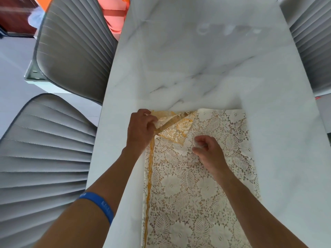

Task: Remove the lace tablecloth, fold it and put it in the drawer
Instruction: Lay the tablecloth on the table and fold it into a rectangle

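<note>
The white and gold lace tablecloth (200, 185) lies folded into a long strip on the near part of the white marble table (197, 59). Its far left corner is turned back, showing the gold floral underside. My left hand (141, 127) pinches that lifted corner at the strip's far left end. My right hand (209, 151) rests on the lace just right of the turned corner, fingers curled and pinching the top layer. No drawer is in view.
Two grey ribbed chairs (71, 51) (35, 158) stand along the table's left side, and another grey chair (313, 42) is at the right. An orange object (114, 15) sits beyond the far left table corner.
</note>
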